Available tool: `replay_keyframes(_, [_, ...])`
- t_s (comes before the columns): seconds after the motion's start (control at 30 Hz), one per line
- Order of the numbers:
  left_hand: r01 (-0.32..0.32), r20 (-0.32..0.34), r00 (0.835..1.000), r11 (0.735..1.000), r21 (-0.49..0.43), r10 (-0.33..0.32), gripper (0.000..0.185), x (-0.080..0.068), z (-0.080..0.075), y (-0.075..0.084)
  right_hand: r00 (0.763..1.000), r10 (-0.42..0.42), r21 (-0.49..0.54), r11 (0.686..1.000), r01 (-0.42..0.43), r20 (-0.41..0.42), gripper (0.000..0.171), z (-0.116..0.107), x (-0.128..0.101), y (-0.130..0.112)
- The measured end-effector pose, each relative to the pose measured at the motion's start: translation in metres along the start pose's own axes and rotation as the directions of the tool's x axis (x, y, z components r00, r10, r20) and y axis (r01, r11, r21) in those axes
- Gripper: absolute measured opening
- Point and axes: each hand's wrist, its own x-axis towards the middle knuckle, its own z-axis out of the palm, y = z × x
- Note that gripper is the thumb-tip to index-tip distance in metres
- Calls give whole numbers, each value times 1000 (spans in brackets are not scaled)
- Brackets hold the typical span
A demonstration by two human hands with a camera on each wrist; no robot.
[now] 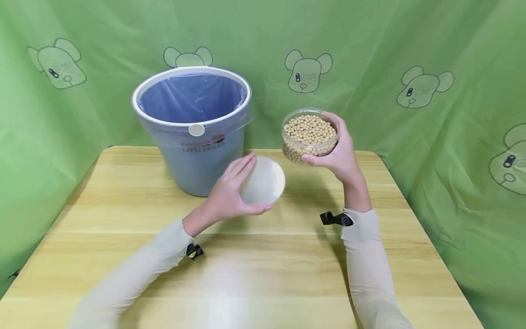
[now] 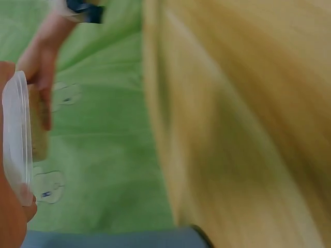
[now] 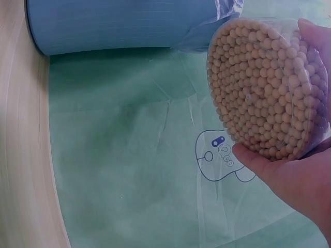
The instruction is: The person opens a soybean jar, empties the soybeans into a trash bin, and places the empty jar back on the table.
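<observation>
The right hand (image 1: 341, 153) holds a clear tub (image 1: 309, 135) up in the air, just past the far edge of the table (image 1: 263, 265). The fingers and thumb curl round its side. The tub is full of little round beans (image 1: 309, 128) and it has no top on. It looks a bit heavy with so many beans in it. The wall is thin see-through plastic, so it may bend if squeezed hard. The beans are loose and could roll out fast if the tub tips, so the best hold is round the side, low down, with the thumb across from the fingers, as it is now.

The left hand (image 1: 230, 194) grips a round lid (image 1: 263, 181) by its edge, just above the table and near the tub. The lid looks light, flat and thin. It seems smooth, so a pinch on the rim suits it.

A blue bin (image 1: 193, 132) with a blue bag inside stands on the table behind the left hand, left of the tub. Green cloth (image 1: 431, 59) with bear faces hangs behind.
</observation>
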Motion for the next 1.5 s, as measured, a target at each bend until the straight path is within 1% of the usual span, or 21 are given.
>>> replay_keyframes(0.03, [2,41,999,1000,21,-3,121,-2,2,-2,1000,5,-1,1000,-5,1,111,0,0,-1])
replay_keyframes(0.1, [8,122,992,998,55,-15,121,-7,5,-7,1000,13,-2,1000,-13,7,111,0,0,-1])
replay_keyframes(0.17, [12,200,979,997,79,-28,121,-11,8,-11,1000,16,3,1000,-16,12,111,0,0,-2])
replay_keyframes(0.23, [19,262,964,995,93,-43,122,-15,11,-16,1000,14,4,1000,-14,16,111,1,0,-2])
replay_keyframes(0.3, [38,314,947,995,97,-67,123,-17,13,-20,1000,16,1,1000,-16,23,111,2,1,-1])
replay_keyframes(0.47, [93,432,893,990,105,-129,123,-21,19,-30,998,35,-16,999,-34,48,111,7,0,2])
replay_keyframes(0.53, [97,471,871,990,106,-136,123,-22,22,-34,998,39,-20,999,-38,56,111,9,0,3])
replay_keyframes(0.63, [92,517,845,990,111,-137,123,-23,25,-40,997,39,-19,999,-38,65,110,13,1,6])
replay_keyframes(0.73, [100,558,816,988,115,-148,122,-25,27,-44,996,41,-13,999,-40,81,109,18,1,8])
replay_keyframes(0.8, [99,580,800,988,122,-152,122,-27,30,-46,995,44,-12,999,-43,90,110,20,1,9])
replay_keyframes(0.9, [93,601,784,987,132,-154,121,-30,33,-48,994,49,-16,999,-48,101,110,22,0,11])
replay_keyframes(1.0, [96,616,772,986,132,-158,121,-33,35,-49,993,49,-18,999,-47,107,110,23,-1,11])
replay_keyframes(1.17, [119,653,735,984,136,-180,123,-35,37,-51,992,54,-23,998,-52,110,110,24,-2,13])
replay_keyframes(1.2, [120,658,731,983,139,-182,123,-35,37,-51,992,56,-23,998,-54,111,110,23,-1,13])
replay_keyframes(1.27, [123,663,726,983,139,-185,124,-34,37,-52,992,58,-26,998,-55,109,110,23,-1,13])
replay_keyframes(1.4, [122,658,729,982,142,-185,123,-33,38,-55,993,59,-28,998,-56,105,110,22,0,12])
replay_keyframes(1.5, [110,662,728,983,146,-179,123,-33,40,-57,992,65,-31,998,-62,105,111,22,-1,12])
